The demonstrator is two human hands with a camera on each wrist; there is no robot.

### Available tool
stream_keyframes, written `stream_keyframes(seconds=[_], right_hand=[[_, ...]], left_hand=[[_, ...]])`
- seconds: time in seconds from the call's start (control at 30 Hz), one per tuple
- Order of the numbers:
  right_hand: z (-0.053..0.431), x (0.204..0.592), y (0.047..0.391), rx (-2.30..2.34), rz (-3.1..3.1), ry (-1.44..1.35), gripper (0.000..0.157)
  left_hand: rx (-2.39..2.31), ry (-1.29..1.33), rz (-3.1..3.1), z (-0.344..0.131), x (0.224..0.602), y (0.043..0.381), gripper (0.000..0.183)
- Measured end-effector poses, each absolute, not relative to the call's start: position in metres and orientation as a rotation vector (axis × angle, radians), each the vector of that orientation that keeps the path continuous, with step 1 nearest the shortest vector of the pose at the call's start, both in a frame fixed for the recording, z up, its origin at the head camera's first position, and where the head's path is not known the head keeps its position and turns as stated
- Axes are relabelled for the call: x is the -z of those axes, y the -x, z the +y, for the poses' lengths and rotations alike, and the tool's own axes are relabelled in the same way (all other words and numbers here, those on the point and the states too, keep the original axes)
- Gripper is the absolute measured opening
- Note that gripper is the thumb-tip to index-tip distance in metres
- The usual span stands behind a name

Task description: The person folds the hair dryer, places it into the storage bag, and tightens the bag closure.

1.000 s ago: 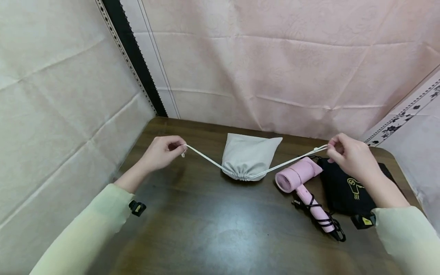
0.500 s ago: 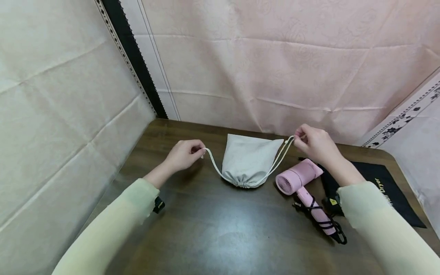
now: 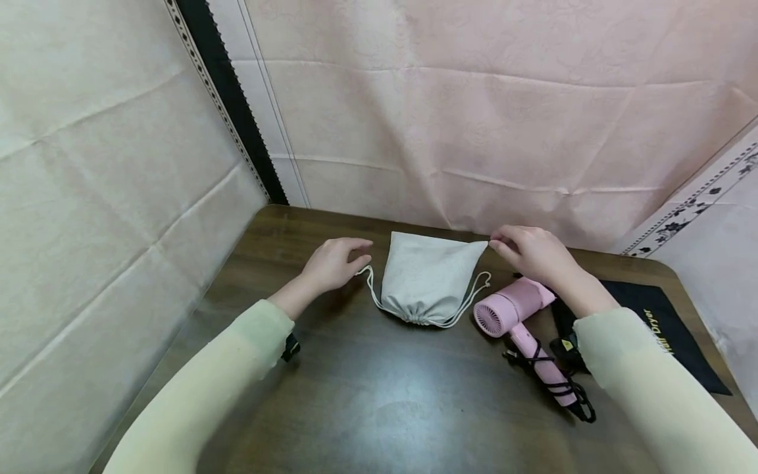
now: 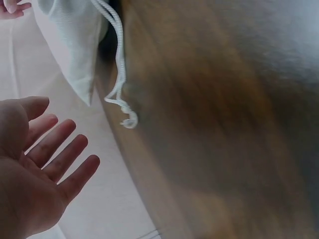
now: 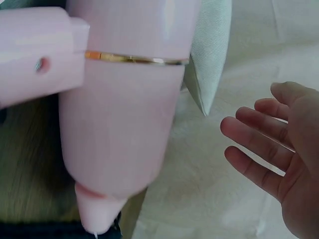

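Observation:
A pale grey drawstring bag (image 3: pixel 429 280) lies on the table, its gathered mouth toward me. White cords (image 3: pixel 372 289) trail in loops from both sides of the mouth. My left hand (image 3: pixel 337 264) hovers left of the bag, fingers spread and holding nothing; in the left wrist view the knotted cord end (image 4: pixel 128 117) lies apart from the fingers (image 4: pixel 70 149). To the right, my right hand (image 3: pixel 530 253) is beside the bag's far corner, and the right wrist view shows its relaxed fingers (image 5: pixel 259 149) with nothing between them. A pink hair dryer (image 3: pixel 514 306) lies below that hand.
The dryer's handle is wrapped in black cord (image 3: pixel 541 359). A black pouch with yellow lettering (image 3: pixel 657 316) lies at the right, partly behind my right forearm. Cloth hangings (image 3: pixel 414 131) rise behind the brown table (image 3: pixel 367 395).
Both hands have come inward and let go of the cords, which were stretched out sideways and now lie slack beside the bag.

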State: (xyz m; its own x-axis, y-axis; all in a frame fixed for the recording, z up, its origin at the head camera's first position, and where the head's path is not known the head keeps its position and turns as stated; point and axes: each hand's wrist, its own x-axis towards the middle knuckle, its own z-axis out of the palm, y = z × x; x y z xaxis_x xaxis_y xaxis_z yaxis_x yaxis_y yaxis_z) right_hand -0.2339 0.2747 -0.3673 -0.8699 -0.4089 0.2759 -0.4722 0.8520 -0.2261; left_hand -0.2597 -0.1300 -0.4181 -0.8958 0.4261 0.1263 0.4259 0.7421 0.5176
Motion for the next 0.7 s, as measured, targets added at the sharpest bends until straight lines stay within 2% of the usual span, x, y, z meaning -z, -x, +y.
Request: stream_keyframes(seconds=[0.27, 0.7], right_hand=[[0.293, 0.356, 0.205, -0.391, -2.926, -0.647, 0.027], [0.321, 0.373, 0.139, -0.246, -3.042, -0.597, 0.038]], left_hand=[[-0.837, -0.724, 2.928, -0.125, 0.401, 0.255, 0.046], [-0.734, -0.685, 2.899, -0.133, 0.388, 0.230, 0.060]])
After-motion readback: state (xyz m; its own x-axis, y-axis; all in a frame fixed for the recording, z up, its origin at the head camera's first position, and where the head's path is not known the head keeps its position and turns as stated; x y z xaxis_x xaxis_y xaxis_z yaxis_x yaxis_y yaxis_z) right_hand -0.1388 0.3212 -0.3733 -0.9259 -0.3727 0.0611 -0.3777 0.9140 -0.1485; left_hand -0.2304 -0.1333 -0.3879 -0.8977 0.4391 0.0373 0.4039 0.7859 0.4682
